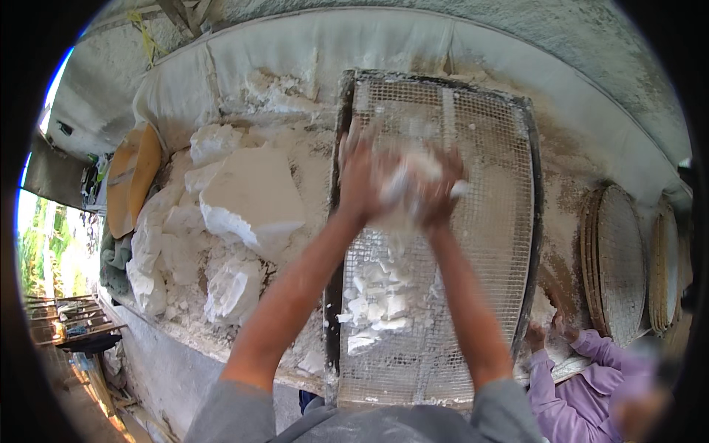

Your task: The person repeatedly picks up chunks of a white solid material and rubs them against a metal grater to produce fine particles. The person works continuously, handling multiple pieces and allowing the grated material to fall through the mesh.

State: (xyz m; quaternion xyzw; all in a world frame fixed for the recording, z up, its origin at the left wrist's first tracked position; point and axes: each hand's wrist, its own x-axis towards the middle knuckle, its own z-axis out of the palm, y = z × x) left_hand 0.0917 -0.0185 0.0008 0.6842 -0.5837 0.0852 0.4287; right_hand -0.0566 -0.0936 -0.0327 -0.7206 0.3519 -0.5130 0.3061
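Mesh screen [493,229] beneath; both hands [360,181] (blurred) hold white lumps [396,187].

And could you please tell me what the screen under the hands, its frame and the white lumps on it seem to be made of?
Screen: probably metal wire, dull and dusted white, judging by its thin, regular grid.
Frame: perhaps wood or metal, dark and white-flecked; the look leaves it open.
Lumps: likely compacted powder, matte and chalky, with crumbly broken edges.
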